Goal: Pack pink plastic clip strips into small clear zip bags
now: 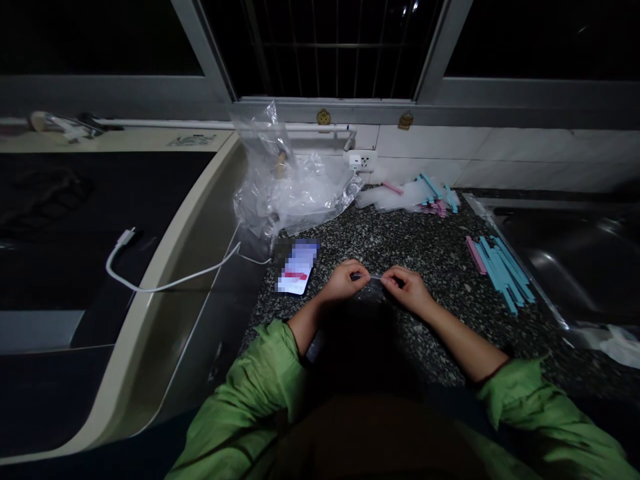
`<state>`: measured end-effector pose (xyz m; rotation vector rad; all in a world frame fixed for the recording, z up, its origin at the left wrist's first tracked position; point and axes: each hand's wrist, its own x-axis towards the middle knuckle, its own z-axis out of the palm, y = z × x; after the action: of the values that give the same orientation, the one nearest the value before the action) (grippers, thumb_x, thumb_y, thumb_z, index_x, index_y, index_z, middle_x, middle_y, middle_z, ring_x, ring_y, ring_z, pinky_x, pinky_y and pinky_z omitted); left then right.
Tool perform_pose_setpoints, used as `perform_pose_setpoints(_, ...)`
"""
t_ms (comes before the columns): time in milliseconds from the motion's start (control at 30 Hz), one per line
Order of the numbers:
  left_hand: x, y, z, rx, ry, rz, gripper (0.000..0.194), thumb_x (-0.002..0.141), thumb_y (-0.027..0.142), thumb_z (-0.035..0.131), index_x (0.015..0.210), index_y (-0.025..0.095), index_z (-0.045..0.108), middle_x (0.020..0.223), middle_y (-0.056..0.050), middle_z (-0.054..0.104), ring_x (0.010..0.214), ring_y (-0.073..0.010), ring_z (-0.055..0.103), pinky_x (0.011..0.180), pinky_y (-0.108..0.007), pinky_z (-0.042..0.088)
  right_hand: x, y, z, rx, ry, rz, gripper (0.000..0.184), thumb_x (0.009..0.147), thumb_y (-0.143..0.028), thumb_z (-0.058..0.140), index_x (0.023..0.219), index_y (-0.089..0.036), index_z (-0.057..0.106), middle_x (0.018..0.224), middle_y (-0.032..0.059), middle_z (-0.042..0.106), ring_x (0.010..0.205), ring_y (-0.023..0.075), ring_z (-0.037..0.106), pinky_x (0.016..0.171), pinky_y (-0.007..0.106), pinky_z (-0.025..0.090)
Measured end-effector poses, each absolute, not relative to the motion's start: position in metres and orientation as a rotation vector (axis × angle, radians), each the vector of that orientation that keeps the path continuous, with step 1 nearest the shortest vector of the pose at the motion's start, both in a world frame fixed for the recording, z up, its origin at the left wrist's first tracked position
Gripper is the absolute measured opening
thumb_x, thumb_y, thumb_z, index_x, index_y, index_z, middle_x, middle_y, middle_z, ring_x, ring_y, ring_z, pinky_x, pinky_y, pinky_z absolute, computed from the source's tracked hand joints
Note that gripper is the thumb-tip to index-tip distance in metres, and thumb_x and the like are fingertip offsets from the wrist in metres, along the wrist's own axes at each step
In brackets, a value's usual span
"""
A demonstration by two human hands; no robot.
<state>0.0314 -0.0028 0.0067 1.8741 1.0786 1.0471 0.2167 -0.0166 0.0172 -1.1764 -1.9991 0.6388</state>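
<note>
Between my two hands stretches a small, thin piece of clear plastic point(375, 276), too dim and small to tell its exact kind. My left hand point(347, 280) pinches its left end between thumb and fingers. The right end sits in the pinch of my right hand point(410, 288). Both hands are just above the dark speckled countertop point(400, 240). A lit phone point(299, 267) lies left of my left hand. To the right, apart from my right hand, several light blue strips point(503, 273) lie in a loose bundle, with a pink strip point(475, 255) along its left side.
Crumpled clear plastic bags point(305, 193) stand against the wall. Beside them lies a clear packet point(395, 197) with more blue and pink strips. A metal sink point(575, 260) borders the right; a large appliance with a cream rim point(165, 267) and white cable point(175, 283) borders the left.
</note>
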Motion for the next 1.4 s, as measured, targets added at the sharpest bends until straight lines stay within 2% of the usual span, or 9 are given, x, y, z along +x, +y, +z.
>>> perform_pose_setpoints(167, 0.0255, -0.0026, 0.0121, 1.744, 1.148, 1.069, 0.008, 0.071, 0.021, 0.059, 0.068, 0.015, 0.063, 0.067, 0.000, 0.057, 0.064, -0.0101, 0.050, 0.060, -0.022, 0.039, 0.2217, -0.0154, 0.0176, -1.205, -1.979, 0.601, 0.020, 0.079, -0.035, 0.050, 0.067, -0.020, 0.058, 0.063, 0.0017, 0.056, 0.058, 0.0127, 0.050, 0.054, 0.025, 0.039)
perform_pose_setpoints(533, 0.0235, -0.0024, 0.0145, 1.830, 1.166, 1.128, 0.009, 0.073, 0.018, 0.057, 0.066, 0.016, 0.061, 0.069, -0.002, 0.058, 0.069, -0.0121, 0.052, 0.067, -0.025, 0.042, 0.2237, -0.0151, 0.0168, -1.172, -1.992, 0.558, 0.019, 0.079, -0.031, 0.050, 0.066, -0.020, 0.057, 0.062, 0.0022, 0.056, 0.060, 0.0138, 0.051, 0.058, 0.027, 0.041)
perform_pose_setpoints(833, 0.0247, -0.0037, 0.0155, 1.843, 1.122, 1.085, 0.010, 0.074, 0.019, 0.055, 0.066, 0.016, 0.060, 0.067, -0.001, 0.056, 0.067, -0.0116, 0.051, 0.064, -0.024, 0.041, 0.2225, -0.0143, 0.0145, -1.177, -1.986, 0.625, 0.016, 0.077, -0.033, 0.053, 0.070, -0.020, 0.059, 0.065, 0.0018, 0.056, 0.060, 0.0129, 0.050, 0.055, 0.025, 0.040)
perform_pose_setpoints(1400, 0.0295, -0.0046, 0.0104, 1.865, 1.091, 1.066, 0.009, 0.072, 0.017, 0.055, 0.067, 0.014, 0.061, 0.066, 0.000, 0.054, 0.063, -0.0102, 0.049, 0.060, -0.022, 0.039, 0.2207, -0.0147, 0.0145, -1.124, -2.016, 0.628, 0.016, 0.078, -0.030, 0.051, 0.067, -0.019, 0.056, 0.063, 0.0010, 0.054, 0.059, 0.0124, 0.048, 0.056, 0.025, 0.039)
